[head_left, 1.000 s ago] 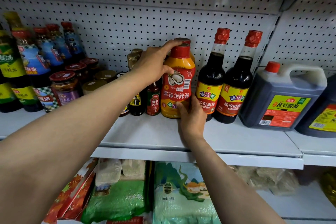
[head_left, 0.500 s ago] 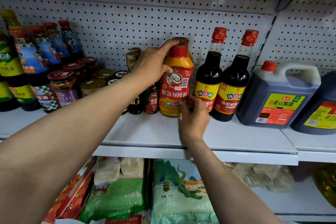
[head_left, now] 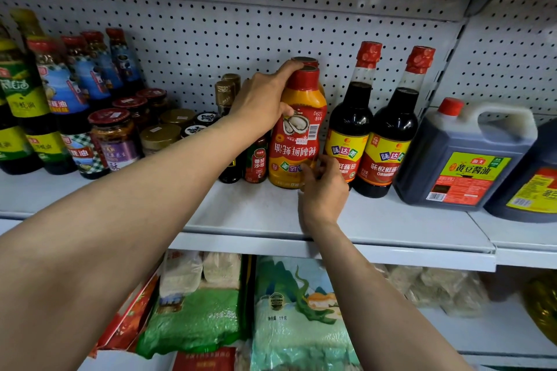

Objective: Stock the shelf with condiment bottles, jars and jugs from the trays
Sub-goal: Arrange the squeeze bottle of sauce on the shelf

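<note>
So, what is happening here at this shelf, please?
A person is stocking a grey metal shelf with condiments. The left hand grips the shoulder and red cap of an orange squeeze bottle with a red oyster label, which stands on the shelf. The right hand holds its base. Two dark soy sauce bottles with red caps stand just to the right of it.

We see orange squeeze bottle (head_left: 297, 129) standing cap-up, label upside down, on grey shelf (head_left: 256, 214). Left hand (head_left: 262, 102) grips its shoulder, forefinger across red cap. Right hand (head_left: 324, 190) pinches its lower right edge with fingertips. Second red cap just behind it. Two dark soy bottles (head_left: 367, 129) just beside on right, then dark jug (head_left: 464, 156). Small bottles, jars (head_left: 117, 135) on left. Rice bags (head_left: 295, 316) on shelf below.
</note>
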Tool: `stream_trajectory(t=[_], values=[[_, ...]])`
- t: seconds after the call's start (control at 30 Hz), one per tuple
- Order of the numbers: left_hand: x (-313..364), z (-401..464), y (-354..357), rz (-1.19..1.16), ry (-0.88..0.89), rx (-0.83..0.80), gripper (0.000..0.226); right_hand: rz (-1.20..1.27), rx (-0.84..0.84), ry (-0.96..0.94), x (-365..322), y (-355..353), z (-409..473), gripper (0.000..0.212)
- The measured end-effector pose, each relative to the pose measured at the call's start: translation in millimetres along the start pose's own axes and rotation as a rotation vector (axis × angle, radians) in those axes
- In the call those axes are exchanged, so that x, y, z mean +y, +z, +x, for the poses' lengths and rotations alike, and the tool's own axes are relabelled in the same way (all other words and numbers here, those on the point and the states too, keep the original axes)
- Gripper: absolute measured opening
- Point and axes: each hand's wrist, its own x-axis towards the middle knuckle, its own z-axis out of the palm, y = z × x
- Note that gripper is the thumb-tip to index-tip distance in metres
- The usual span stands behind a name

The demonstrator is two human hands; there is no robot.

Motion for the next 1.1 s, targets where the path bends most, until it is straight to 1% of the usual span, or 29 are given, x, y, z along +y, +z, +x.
stream_trajectory(t=[0.17, 0.5, 0.67, 0.83, 1.1], values=[[1.0, -1.3, -0.2, -0.004, -0.001, -0.006, 0.077, 0.021, -0.005, 0.006, -1.0, -1.4, -1.3, 0.037], [-1.2, 1.7, 1.5, -0.012, -0.006, -0.002, 0.078, -0.015, -0.020, 0.019, -2.6, -0.9, -0.6, 0.041], [-1.4, 4.1, 3.5, -0.010, 0.004, 0.002, 0.078, 0.055, -0.037, 0.061, -4.7, 0.6, 0.9, 0.053], [-4.5, 6.9, 4.1, -0.042, -0.011, -0.014, 0.080, 0.028, -0.042, 0.086, -7.9, 1.8, 3.2, 0.056], [-5.6, 6.1, 4.1, -0.023, 0.001, -0.005, 0.079, 0.037, -0.063, 0.104, -9.5, 1.8, 3.8, 0.057]])
